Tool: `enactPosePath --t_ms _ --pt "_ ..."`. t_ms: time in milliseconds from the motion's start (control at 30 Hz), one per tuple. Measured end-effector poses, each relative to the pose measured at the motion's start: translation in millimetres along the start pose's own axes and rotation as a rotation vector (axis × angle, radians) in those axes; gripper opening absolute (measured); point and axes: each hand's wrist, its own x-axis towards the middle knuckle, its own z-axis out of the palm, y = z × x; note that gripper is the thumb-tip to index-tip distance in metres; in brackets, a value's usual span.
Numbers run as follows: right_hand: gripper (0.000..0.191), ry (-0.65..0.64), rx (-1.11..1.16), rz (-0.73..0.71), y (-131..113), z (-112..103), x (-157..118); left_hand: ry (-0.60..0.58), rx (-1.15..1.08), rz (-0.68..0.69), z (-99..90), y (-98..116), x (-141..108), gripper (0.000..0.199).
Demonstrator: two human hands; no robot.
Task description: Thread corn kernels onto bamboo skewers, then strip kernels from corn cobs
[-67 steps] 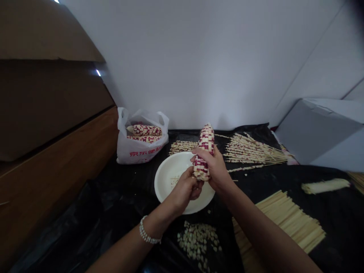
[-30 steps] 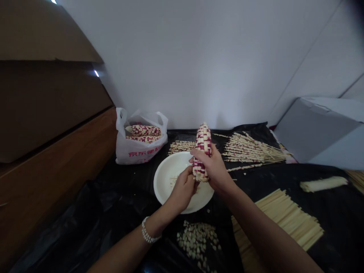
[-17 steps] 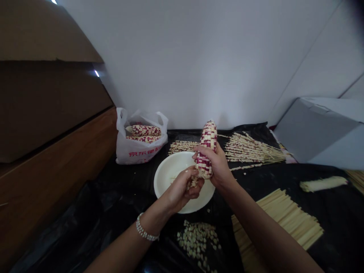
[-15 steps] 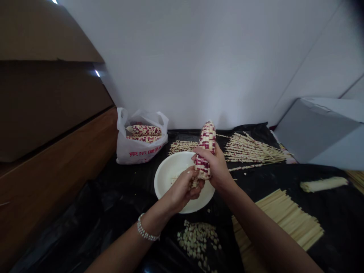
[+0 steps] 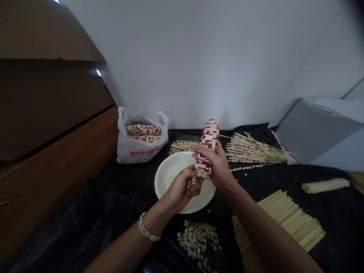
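My right hand (image 5: 217, 163) is wrapped round an ear of corn (image 5: 209, 142) with cream and dark red kernels, its tip pointing up and away from me. At its lower end is my left hand (image 5: 183, 187), fingers curled and closed around several loose corn kernels (image 5: 192, 182). One pale kernel sits on the left fingers near the thumb. Under both hands stands a white bowl (image 5: 163, 180), its inside partly hidden by them. A beaded bracelet (image 5: 146, 229) circles my left wrist.
A white plastic bag (image 5: 136, 155) holds more ears of corn (image 5: 146, 130). Sticks threaded with kernels (image 5: 247, 149) lie at the back. Loose kernels (image 5: 197, 237) are piled in front. Bare sticks (image 5: 290, 218) and a stripped cob (image 5: 325, 185) lie right, on black plastic sheeting (image 5: 113, 212).
The ear of corn has tilted slightly, its tip going up and to the right. My left fingers have shifted slightly down and left from its lower end.
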Motion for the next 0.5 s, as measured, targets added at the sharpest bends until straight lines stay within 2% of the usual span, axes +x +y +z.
enactPosePath --t_ms 133,267,367,500 --pt "0.045 -0.072 0.118 0.079 -12.5 -0.6 3.1 0.136 0.005 0.131 0.6 4.0 1.6 0.017" --pt "0.042 -0.02 0.248 0.22 -20.6 -2.2 7.2 0.223 0.051 0.193 4.5 3.4 0.4 0.031" --pt "0.036 0.029 0.288 0.222 -20.1 -4.5 10.9 0.182 0.033 0.181 7.7 2.7 -2.6 0.036" --pt "0.036 0.039 0.299 0.206 -17.0 -4.4 11.2 0.058 -0.089 -0.029 8.7 5.5 -5.7 0.021"
